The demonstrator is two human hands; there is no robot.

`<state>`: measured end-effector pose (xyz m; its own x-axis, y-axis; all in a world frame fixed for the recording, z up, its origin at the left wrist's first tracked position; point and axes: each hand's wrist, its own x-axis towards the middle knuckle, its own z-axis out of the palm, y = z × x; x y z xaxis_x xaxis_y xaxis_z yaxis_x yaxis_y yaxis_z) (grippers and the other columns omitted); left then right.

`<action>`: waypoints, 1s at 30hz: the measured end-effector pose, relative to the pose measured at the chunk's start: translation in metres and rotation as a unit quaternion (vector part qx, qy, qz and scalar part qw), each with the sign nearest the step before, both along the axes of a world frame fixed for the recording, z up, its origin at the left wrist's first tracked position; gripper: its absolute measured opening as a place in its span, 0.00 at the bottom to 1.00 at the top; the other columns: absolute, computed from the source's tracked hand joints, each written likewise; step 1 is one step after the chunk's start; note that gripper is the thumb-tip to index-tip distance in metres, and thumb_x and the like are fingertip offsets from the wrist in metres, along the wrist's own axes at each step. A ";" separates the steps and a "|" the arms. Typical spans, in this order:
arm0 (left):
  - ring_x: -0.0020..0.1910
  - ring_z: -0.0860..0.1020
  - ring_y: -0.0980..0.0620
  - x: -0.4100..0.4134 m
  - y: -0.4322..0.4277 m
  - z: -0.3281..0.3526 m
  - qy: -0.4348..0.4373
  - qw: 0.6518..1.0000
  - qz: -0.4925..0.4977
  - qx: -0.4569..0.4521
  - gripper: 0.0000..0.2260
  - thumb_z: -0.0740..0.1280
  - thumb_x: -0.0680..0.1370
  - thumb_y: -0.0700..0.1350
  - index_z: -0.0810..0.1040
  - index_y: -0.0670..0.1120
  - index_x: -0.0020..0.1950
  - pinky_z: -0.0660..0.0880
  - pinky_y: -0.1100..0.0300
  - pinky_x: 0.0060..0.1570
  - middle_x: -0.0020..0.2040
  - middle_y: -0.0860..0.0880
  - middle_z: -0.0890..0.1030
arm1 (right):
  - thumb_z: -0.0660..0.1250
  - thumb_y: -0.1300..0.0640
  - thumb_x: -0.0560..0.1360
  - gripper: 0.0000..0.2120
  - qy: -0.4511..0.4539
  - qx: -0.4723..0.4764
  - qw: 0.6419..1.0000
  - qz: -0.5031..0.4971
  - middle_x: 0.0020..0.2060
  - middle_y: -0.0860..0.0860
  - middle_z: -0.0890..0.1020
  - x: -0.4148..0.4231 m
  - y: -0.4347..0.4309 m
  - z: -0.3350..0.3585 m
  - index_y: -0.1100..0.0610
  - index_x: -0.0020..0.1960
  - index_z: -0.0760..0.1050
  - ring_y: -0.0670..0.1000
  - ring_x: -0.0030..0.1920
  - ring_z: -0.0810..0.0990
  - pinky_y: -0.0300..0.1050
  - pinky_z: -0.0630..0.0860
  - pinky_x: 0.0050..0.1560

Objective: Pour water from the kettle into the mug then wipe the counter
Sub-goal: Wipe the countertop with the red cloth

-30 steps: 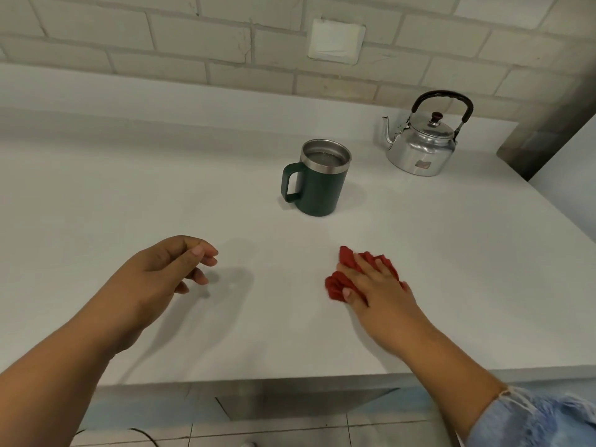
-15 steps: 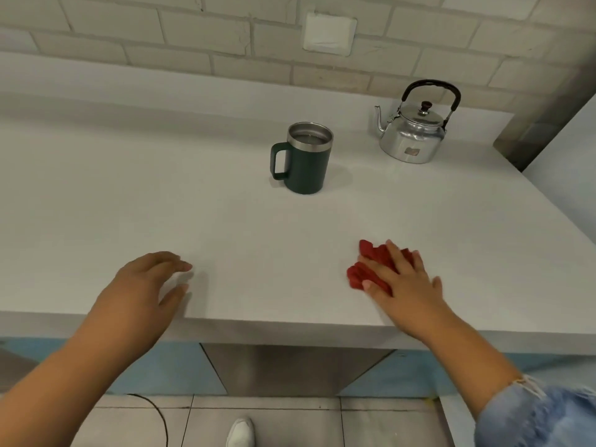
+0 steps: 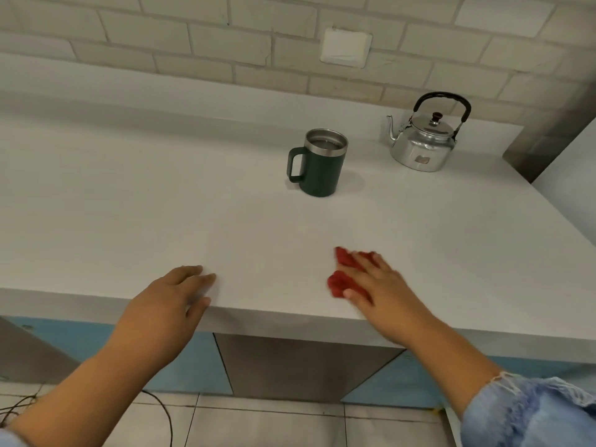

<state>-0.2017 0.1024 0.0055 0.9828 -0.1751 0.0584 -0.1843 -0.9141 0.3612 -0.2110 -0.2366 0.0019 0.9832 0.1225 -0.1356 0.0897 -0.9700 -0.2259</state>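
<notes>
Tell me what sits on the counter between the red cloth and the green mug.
Nothing. In the head view, the white counter between the red cloth under the right hand and the green mug is bare.

Frayed light-blue denim sleeve [image 3: 529, 411]

A plain kitchen is shown. A long white counter [image 3: 161, 204] is set against a wall [image 3: 193, 43] of pale painted brick, on which a blank white cover plate [image 3: 346, 46] is mounted. A polished metal kettle [image 3: 422, 146] with a black hoop handle and a dark green mug [image 3: 321, 169] with a steel rim are stood on the counter, well apart. Light blue cabinet fronts [image 3: 64, 340] are seen beneath the counter's edge. A floor [image 3: 274, 427] of pale tiles is laid below.
</notes>
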 end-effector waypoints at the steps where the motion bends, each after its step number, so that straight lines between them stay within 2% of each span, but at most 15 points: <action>1: 0.64 0.75 0.50 -0.001 0.001 0.000 -0.002 1.000 -0.004 0.002 0.17 0.63 0.78 0.50 0.74 0.55 0.67 0.74 0.56 0.55 0.70 0.54 0.72 | 0.52 0.42 0.80 0.24 0.007 -0.007 0.999 -0.042 0.78 0.45 0.49 0.003 -0.005 0.000 0.39 0.75 0.54 0.54 0.77 0.44 0.55 0.48 0.75; 4: 0.65 0.74 0.51 0.001 0.008 -0.002 -0.004 0.999 -0.033 0.001 0.17 0.62 0.79 0.49 0.73 0.56 0.68 0.73 0.57 0.58 0.71 0.55 0.71 | 0.50 0.41 0.80 0.25 0.015 -0.020 0.996 -0.085 0.78 0.47 0.47 0.017 0.015 -0.001 0.41 0.76 0.51 0.56 0.77 0.43 0.56 0.47 0.75; 6: 0.66 0.73 0.51 0.005 0.018 -0.002 0.001 0.999 -0.047 -0.025 0.17 0.61 0.79 0.46 0.74 0.54 0.68 0.71 0.58 0.60 0.71 0.54 0.71 | 0.49 0.41 0.80 0.25 0.002 -0.019 0.998 -0.060 0.78 0.47 0.48 0.033 0.046 -0.001 0.42 0.76 0.51 0.57 0.77 0.44 0.57 0.46 0.76; 9: 0.67 0.72 0.47 0.014 0.048 0.000 -0.017 0.999 -0.002 -0.043 0.17 0.63 0.78 0.42 0.74 0.50 0.68 0.71 0.54 0.62 0.70 0.49 0.71 | 0.53 0.46 0.81 0.24 -0.009 0.012 1.000 0.015 0.78 0.47 0.51 0.057 0.097 0.003 0.44 0.76 0.55 0.56 0.77 0.46 0.52 0.46 0.75; 11: 0.66 0.72 0.44 0.020 0.074 0.001 -0.013 0.999 0.042 -0.021 0.18 0.63 0.78 0.42 0.74 0.47 0.68 0.72 0.50 0.61 0.70 0.46 0.71 | 0.57 0.52 0.80 0.21 0.010 0.096 0.994 0.047 0.76 0.46 0.59 0.067 0.124 0.008 0.46 0.73 0.63 0.52 0.76 0.54 0.45 0.51 0.74; 13: 0.65 0.73 0.43 0.025 0.094 0.001 0.007 0.998 0.069 0.007 0.18 0.63 0.78 0.44 0.73 0.45 0.68 0.73 0.49 0.60 0.70 0.45 0.71 | 0.61 0.57 0.79 0.17 0.045 0.261 0.964 0.003 0.68 0.44 0.72 0.071 0.137 0.017 0.48 0.67 0.72 0.50 0.71 0.67 0.32 0.61 0.67; 14: 0.64 0.74 0.43 0.027 0.100 0.002 0.014 0.997 0.070 0.020 0.18 0.63 0.78 0.44 0.73 0.45 0.68 0.73 0.50 0.59 0.70 0.45 0.71 | 0.62 0.58 0.79 0.16 0.046 0.314 0.948 -0.032 0.63 0.42 0.75 0.074 0.141 0.020 0.49 0.66 0.74 0.49 0.68 0.71 0.26 0.63 0.61; 15: 0.63 0.75 0.43 0.027 0.102 0.002 0.016 0.997 0.065 0.031 0.19 0.63 0.78 0.45 0.73 0.46 0.68 0.73 0.50 0.58 0.70 0.45 0.71 | 0.62 0.58 0.79 0.16 0.035 0.318 0.946 -0.050 0.63 0.43 0.75 0.076 0.141 0.020 0.49 0.66 0.74 0.50 0.67 0.72 0.25 0.64 0.60; 16: 0.62 0.75 0.43 0.027 0.102 0.002 0.014 0.997 0.058 0.038 0.18 0.63 0.78 0.45 0.74 0.46 0.68 0.74 0.50 0.57 0.70 0.45 0.72 | 0.61 0.56 0.79 0.17 0.018 0.253 0.966 -0.046 0.67 0.45 0.73 0.078 0.141 0.018 0.49 0.67 0.72 0.52 0.69 0.69 0.31 0.63 0.65; 18: 0.61 0.77 0.42 0.027 0.103 0.002 0.012 0.998 0.047 0.042 0.18 0.64 0.78 0.45 0.74 0.46 0.68 0.75 0.50 0.55 0.69 0.45 0.73 | 0.56 0.50 0.80 0.20 0.021 0.091 0.995 -0.046 0.76 0.48 0.60 0.084 0.146 0.008 0.45 0.72 0.64 0.56 0.76 0.55 0.51 0.54 0.74; 20: 0.60 0.78 0.42 0.028 0.105 0.003 0.009 0.998 0.039 0.043 0.18 0.64 0.77 0.45 0.74 0.45 0.68 0.75 0.51 0.55 0.69 0.45 0.73 | 0.50 0.45 0.81 0.22 0.038 0.012 0.997 -0.069 0.78 0.46 0.49 0.091 0.162 0.003 0.40 0.74 0.55 0.59 0.77 0.44 0.61 0.46 0.74; 22: 0.58 0.78 0.43 0.030 0.109 0.003 0.007 0.998 0.031 0.045 0.19 0.64 0.77 0.46 0.74 0.46 0.68 0.75 0.52 0.54 0.69 0.46 0.73 | 0.47 0.42 0.80 0.23 0.039 -0.005 0.998 -0.057 0.78 0.45 0.46 0.105 0.184 0.002 0.38 0.75 0.51 0.60 0.76 0.41 0.66 0.44 0.73; 25: 0.54 0.80 0.44 0.033 0.115 0.005 0.008 0.999 0.024 0.048 0.19 0.65 0.77 0.48 0.75 0.47 0.67 0.76 0.54 0.48 0.68 0.48 0.74 | 0.47 0.41 0.79 0.24 0.041 -0.013 0.999 0.017 0.78 0.45 0.46 0.121 0.225 0.005 0.37 0.75 0.50 0.61 0.76 0.40 0.67 0.43 0.72; 30: 0.44 0.82 0.41 0.038 0.122 0.009 0.011 0.996 0.010 0.083 0.18 0.71 0.72 0.45 0.79 0.42 0.60 0.76 0.53 0.39 0.58 0.44 0.80 | 0.52 0.40 0.78 0.23 0.013 0.021 0.983 0.180 0.78 0.43 0.50 0.090 0.268 -0.001 0.36 0.73 0.56 0.56 0.77 0.42 0.64 0.41 0.73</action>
